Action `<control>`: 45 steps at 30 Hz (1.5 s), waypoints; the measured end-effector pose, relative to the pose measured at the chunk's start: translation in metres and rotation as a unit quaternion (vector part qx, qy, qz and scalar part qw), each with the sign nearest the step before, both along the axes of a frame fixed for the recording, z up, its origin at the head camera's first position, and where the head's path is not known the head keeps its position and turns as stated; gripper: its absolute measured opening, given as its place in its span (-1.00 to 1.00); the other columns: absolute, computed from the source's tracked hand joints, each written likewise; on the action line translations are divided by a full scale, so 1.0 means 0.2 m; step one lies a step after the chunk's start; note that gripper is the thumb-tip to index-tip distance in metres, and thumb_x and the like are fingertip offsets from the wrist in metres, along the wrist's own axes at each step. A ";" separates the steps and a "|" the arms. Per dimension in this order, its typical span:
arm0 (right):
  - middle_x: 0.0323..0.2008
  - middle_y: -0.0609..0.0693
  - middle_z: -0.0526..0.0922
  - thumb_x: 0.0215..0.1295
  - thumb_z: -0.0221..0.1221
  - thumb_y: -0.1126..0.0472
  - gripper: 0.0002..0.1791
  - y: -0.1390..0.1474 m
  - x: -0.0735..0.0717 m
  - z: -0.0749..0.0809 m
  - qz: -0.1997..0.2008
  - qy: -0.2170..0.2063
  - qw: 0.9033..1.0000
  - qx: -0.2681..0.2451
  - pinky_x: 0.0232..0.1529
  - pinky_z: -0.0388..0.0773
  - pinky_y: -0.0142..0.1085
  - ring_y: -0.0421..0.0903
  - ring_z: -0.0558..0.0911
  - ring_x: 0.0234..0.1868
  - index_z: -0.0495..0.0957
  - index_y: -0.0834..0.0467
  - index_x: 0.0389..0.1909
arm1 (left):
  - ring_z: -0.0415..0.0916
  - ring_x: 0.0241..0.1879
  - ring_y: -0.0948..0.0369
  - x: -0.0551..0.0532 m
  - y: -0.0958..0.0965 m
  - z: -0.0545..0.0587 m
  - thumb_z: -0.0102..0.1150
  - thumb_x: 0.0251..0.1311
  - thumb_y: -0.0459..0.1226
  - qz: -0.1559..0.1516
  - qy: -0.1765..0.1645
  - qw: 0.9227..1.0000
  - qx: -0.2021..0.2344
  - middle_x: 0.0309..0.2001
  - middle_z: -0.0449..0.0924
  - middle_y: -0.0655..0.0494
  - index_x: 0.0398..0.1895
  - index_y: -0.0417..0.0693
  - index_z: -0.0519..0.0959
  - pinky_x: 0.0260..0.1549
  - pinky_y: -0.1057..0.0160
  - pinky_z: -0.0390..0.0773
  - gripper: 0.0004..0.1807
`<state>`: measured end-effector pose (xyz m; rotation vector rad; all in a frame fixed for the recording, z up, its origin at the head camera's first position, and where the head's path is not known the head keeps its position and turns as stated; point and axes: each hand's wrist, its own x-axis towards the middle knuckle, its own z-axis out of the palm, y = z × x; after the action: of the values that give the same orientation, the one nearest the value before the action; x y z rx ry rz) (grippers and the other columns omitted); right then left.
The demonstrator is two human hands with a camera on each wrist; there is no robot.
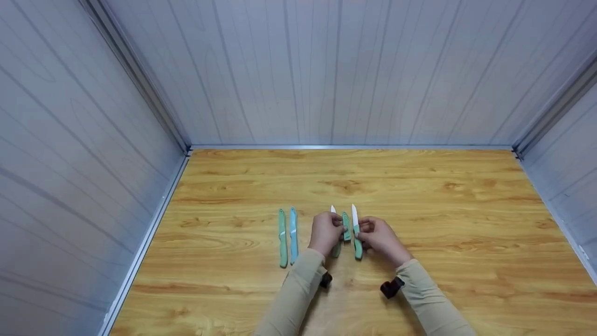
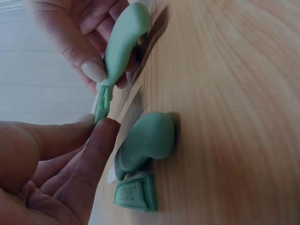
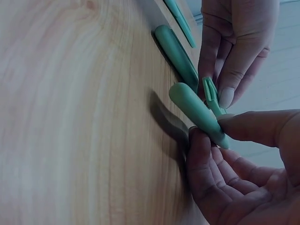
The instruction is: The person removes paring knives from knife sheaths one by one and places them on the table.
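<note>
My right hand [image 1: 380, 235] pinches the green handle of a knife [image 1: 358, 249] between thumb and fingers; its white blade points away from me. Between finger and thumb, my left hand [image 1: 325, 232] holds a green sheath [image 1: 346, 226] beside that blade. In the left wrist view, the slotted mouth of the sheath [image 2: 103, 99] shows close to the handle [image 2: 123, 42]. A second white-bladed knife [image 1: 336, 250] lies under my left hand, partly hidden by it. Beside its handle [image 2: 147, 140] rests another green sheath [image 2: 136, 193] with raised lettering.
To the left, a green sheathed knife [image 1: 283, 242] and a light blue sheathed knife [image 1: 293, 235] lie side by side on the wooden table [image 1: 419, 186]. Pale panel walls [image 1: 308, 74] stand at the back and both sides.
</note>
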<state>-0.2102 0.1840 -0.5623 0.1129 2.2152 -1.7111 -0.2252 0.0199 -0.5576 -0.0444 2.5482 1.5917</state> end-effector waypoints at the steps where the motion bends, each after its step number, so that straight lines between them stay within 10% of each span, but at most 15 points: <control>1: -0.24 0.19 0.57 0.21 0.19 0.46 -0.57 0.00 0.00 0.00 0.000 -0.001 1.000 -0.003 -0.39 0.62 -0.21 -0.08 0.61 -0.37 0.37 0.46 0.10 | 0.54 -0.46 0.28 0.00 0.00 0.00 0.29 0.05 -0.52 -0.002 0.006 1.000 -0.009 -0.48 0.59 0.13 -0.28 -0.27 0.67 -0.48 0.35 0.57 -0.85; 33: -0.28 0.18 0.60 0.20 0.20 0.46 -0.54 0.00 -0.02 0.01 -0.007 0.004 1.000 0.002 -0.36 0.65 -0.19 -0.10 0.63 -0.40 0.40 0.50 0.12 | 0.55 -0.42 0.24 -0.02 0.01 0.01 0.23 0.03 -0.54 -0.025 0.048 0.997 -0.062 -0.46 0.63 0.07 -0.36 -0.28 0.70 -0.39 0.30 0.57 -0.87; 45: -0.29 0.15 0.60 0.16 0.23 0.46 -0.56 0.00 -0.04 0.01 -0.027 -0.006 1.000 0.008 -0.39 0.64 -0.24 -0.11 0.63 -0.42 0.45 0.47 0.08 | 0.55 -0.41 0.26 -0.03 0.03 0.01 0.29 0.05 -0.52 -0.014 -0.002 0.999 -0.038 -0.44 0.62 0.09 -0.28 -0.27 0.68 -0.39 0.31 0.58 -0.85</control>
<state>-0.2176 0.1843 -0.5600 0.1879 2.2363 -1.7160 -0.2313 0.0263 -0.5553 -0.0178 2.5938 1.4837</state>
